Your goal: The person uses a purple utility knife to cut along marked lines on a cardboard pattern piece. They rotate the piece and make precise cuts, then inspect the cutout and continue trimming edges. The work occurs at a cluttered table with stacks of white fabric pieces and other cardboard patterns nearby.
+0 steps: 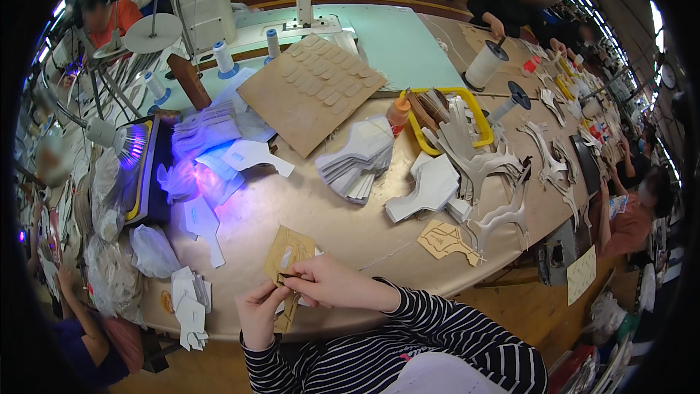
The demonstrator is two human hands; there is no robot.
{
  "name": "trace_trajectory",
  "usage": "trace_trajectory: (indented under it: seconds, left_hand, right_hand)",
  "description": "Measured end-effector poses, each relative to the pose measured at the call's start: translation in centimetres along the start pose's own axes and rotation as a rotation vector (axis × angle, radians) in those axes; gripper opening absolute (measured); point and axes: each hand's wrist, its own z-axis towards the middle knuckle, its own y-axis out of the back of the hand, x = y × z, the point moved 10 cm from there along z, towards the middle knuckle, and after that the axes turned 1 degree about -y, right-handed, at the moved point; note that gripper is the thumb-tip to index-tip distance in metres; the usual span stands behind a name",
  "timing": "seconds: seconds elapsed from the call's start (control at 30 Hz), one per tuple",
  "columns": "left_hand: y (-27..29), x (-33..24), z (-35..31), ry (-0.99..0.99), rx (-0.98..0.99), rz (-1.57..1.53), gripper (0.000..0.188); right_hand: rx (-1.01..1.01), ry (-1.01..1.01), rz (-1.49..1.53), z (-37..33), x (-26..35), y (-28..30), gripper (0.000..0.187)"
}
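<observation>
My left hand point(261, 312) and my right hand point(332, 282) meet close together at the table's near edge. Both have their fingers closed in a pinch. A small dark thin piece point(286, 276) shows between the fingertips; its kind is too small to tell. Under and behind the hands lies a tan card pattern template point(290, 244) with long cut-out slots, and a pale piece shows through it. The fingers cover the template's middle. What my left fingertips grip is hidden. To the right, a similar tan template point(441, 241) lies flat, apart from both hands.
Stacked grey-white cut pieces point(357, 160) lie mid-table, near an orange-capped bottle point(398, 113) and a yellow basket point(481, 120). A lamp point(109, 135) casts violet light on pieces at left. A brown board point(306, 95) and a sewing machine point(200, 0) stand beyond. Other people work around the table.
</observation>
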Motion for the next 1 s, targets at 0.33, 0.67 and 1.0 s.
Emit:
trace_trajectory:
  seconds: [0.33, 0.67, 1.0]
  left_hand:
    - [-0.3, -0.8, -0.9, 0.128, -0.029, -0.039, 0.015]
    - [-2.6, -2.0, -1.3, 0.087, 0.125, -0.097, 0.016]
    - [-2.0, -1.7, -1.7, 0.082, 0.179, 0.149, 0.021]
  right_hand:
    - [-0.05, 0.038, 0.078, -1.3, 0.9, -0.4, 0.019]
    - [-0.179, 0.153, -0.068, -1.9, 1.3, 0.9, 0.015]
    - [-0.126, -0.031, -0.057, -2.3, 0.0, 0.6, 0.016]
